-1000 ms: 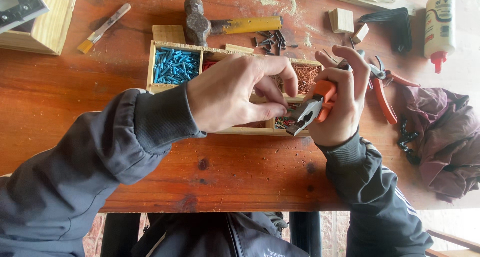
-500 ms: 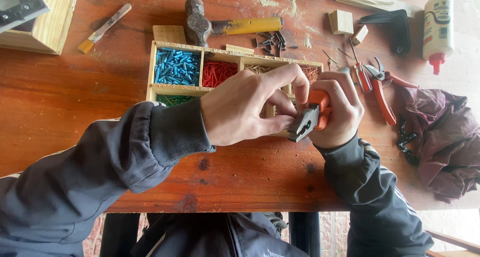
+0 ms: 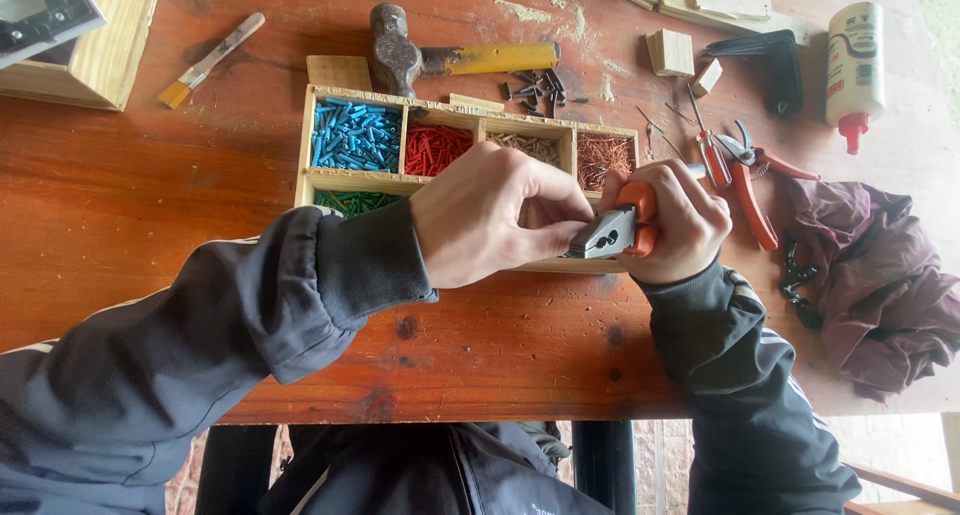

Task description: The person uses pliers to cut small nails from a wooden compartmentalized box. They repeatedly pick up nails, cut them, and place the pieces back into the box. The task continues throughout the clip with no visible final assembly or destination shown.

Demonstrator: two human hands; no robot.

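My right hand [image 3: 668,225] is closed around the orange handles of a pair of pliers [image 3: 616,230], whose dark jaws point left. My left hand [image 3: 495,215] pinches at the jaw tip with thumb and fingers; whatever sits between them is too small to see. Both hands hover over the near edge of a wooden compartment tray [image 3: 352,182] holding blue [image 3: 355,135], red [image 3: 438,148], green [image 3: 352,202] and brownish [image 3: 604,158] small pieces.
A hammer [image 3: 440,58] with a yellow handle lies behind the tray beside loose dark screws [image 3: 535,87]. Red-handled pruning shears [image 3: 742,170], a glue bottle [image 3: 853,60], wood offcuts [image 3: 672,50], a maroon cloth [image 3: 880,280], a small brush [image 3: 208,63] and a wooden box [image 3: 80,45] lie around.
The pliers have swung from pointing down-left to lying level. My right hand has closed around the handles and my left hand has shifted right onto the jaw tip, uncovering the tray's back compartments.
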